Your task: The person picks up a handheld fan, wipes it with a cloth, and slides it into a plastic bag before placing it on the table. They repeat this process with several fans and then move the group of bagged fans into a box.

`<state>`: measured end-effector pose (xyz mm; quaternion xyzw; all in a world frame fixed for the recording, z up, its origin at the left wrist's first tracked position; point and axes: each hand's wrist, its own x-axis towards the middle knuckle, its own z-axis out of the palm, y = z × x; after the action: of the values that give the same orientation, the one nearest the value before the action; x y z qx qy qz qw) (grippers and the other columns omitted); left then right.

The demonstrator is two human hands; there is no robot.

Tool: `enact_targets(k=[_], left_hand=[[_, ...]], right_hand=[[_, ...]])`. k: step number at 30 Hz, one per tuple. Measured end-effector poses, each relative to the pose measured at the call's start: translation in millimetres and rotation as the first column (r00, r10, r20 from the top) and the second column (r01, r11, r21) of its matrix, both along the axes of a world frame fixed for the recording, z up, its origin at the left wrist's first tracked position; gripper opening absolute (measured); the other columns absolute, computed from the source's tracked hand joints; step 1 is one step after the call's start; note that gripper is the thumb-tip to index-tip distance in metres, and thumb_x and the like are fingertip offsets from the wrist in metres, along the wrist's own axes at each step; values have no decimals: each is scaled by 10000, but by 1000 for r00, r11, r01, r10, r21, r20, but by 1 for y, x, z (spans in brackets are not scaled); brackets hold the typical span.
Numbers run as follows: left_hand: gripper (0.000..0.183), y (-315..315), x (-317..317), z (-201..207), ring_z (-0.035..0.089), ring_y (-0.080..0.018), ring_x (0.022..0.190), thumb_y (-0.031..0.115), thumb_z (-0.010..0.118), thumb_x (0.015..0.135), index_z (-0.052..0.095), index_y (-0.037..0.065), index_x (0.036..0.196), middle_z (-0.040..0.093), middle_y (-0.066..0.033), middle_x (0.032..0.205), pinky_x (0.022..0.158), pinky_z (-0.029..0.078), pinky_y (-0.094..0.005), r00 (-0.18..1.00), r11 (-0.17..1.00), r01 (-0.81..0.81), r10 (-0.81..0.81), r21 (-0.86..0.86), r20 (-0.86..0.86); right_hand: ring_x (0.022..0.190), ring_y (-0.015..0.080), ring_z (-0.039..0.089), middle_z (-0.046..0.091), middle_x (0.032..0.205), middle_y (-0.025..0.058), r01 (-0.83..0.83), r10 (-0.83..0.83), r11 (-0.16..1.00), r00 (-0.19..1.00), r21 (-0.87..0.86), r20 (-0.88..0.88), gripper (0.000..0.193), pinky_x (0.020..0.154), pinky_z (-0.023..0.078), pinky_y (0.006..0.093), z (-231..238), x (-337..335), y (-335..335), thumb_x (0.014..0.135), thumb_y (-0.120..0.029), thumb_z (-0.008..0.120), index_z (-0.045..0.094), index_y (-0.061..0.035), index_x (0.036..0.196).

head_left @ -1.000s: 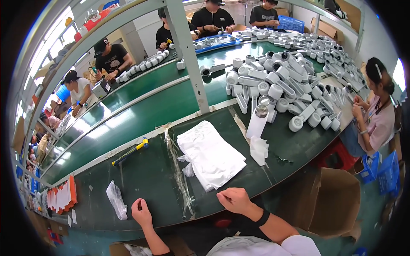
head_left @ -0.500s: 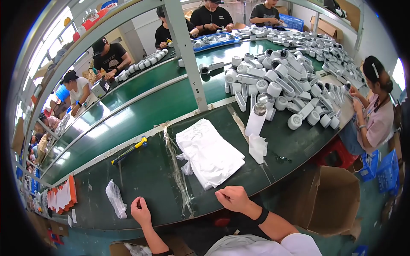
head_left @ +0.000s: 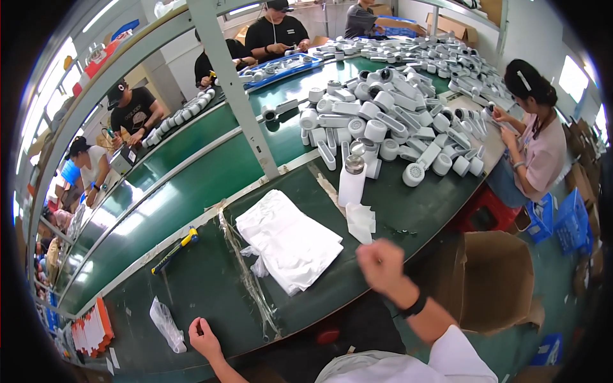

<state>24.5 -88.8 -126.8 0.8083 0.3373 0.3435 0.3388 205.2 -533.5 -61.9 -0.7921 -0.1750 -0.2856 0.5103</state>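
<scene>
My left hand (head_left: 205, 338) rests at the near edge of the dark green table, its fingers curled with nothing visible in them. Beside it lies a white item in a clear plastic bag (head_left: 167, 325). My right hand (head_left: 382, 263) is raised near the table edge, its fingers bent but smeared by motion. Closest to it is a crumpled white tissue (head_left: 361, 222), at the foot of a white bottle with a metal top (head_left: 352, 184). A stack of flat white plastic bags (head_left: 288, 244) lies between my hands, touched by neither.
A yellow and black utility knife (head_left: 175, 251) lies at the left. Grey-white round-headed devices with handles (head_left: 389, 115) are heaped beyond the bottle. A metal post (head_left: 246, 96) rises from the table. An open cardboard box (head_left: 495, 281) stands at right, near a seated co-worker (head_left: 533, 137).
My right hand has moved right, away from the white bags and toward the tissue. The whole view has shifted, so the table things appear farther left. My left hand stays curled near the table edge.
</scene>
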Motion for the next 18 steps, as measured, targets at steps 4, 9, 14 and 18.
enact_targets(k=[4, 9, 14, 18], left_hand=[[230, -7, 12, 5, 609, -170, 812, 178, 645, 922, 654, -39, 997, 666, -91, 916, 753, 495, -298, 1000, 1000, 26, -26, 18, 10], [223, -6, 14, 7, 604, -166, 800, 173, 640, 925, 653, -39, 993, 662, -82, 900, 744, 493, -296, 1000, 1000, 22, -22, 21, -8], [216, -6, 11, 8, 594, -153, 786, 173, 643, 925, 653, -34, 988, 655, -71, 879, 720, 485, -288, 1000, 1000, -3, 3, 15, -16], [212, -4, 11, 6, 589, -143, 781, 175, 646, 924, 653, -27, 989, 654, -64, 875, 708, 480, -279, 1000, 1000, 0, 0, 15, -23]], right_hand=[[911, 251, 594, 617, 1025, 116, 506, -495, 827, 862, -243, 111, 258, 771, 485, 335, 11, 91, -113, 801, -37, 615, 624, -39, 1059], [1251, 318, 428, 488, 1347, 111, 492, -600, 359, 773, -793, 208, 502, 983, 398, 457, 17, 159, -207, 799, -40, 595, 560, -154, 1287], [1356, 304, 357, 444, 1430, 79, 336, -555, 196, 812, -921, 178, 428, 1019, 349, 546, 8, 188, -219, 882, -96, 520, 564, -192, 1297], [1377, 291, 354, 473, 1412, 69, 307, -515, 174, 839, -936, 179, 370, 1048, 323, 555, 6, 188, -216, 898, -121, 508, 585, -177, 1256]])
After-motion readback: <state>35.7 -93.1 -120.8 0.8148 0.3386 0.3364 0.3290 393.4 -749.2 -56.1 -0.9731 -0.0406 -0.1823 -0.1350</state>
